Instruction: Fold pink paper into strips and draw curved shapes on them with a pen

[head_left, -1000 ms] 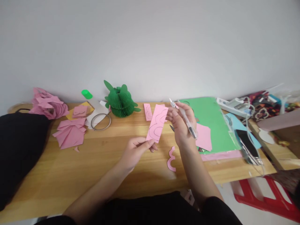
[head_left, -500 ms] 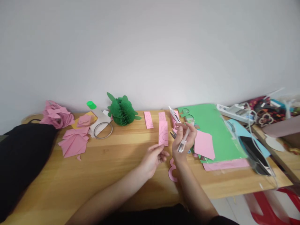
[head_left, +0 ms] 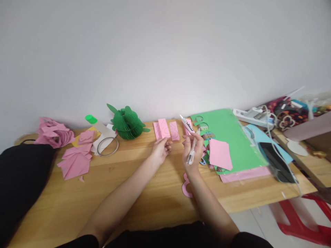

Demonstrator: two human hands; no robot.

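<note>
My left hand (head_left: 160, 151) pinches the lower end of a pink paper strip (head_left: 163, 128), which bears a drawn outline. This strip partly covers another pink strip (head_left: 156, 130). A third marked pink strip (head_left: 174, 131) lies just to the right. In my right hand (head_left: 193, 148) a pen (head_left: 191, 156) rests between the curled fingers, its clear end toward me. Beyond that hand is a white glue tube (head_left: 186, 123) with dark lettering. A curvy pink paper cut-out (head_left: 185, 190) lies by my right wrist, which partly hides it.
On the left are a green honeycomb paper ball (head_left: 128, 124), a tape ring (head_left: 108, 146), a green-capped glue stick (head_left: 97, 122) and folded pink paper (head_left: 76, 162). To the right, pink squares (head_left: 220, 154) lie on a green sheet (head_left: 235, 137), near a power strip (head_left: 254, 117).
My left hand has carried the pink strip left and away from me, from the right-hand strip onto the left one. My right hand still has the pen. The view has shifted slightly.
</note>
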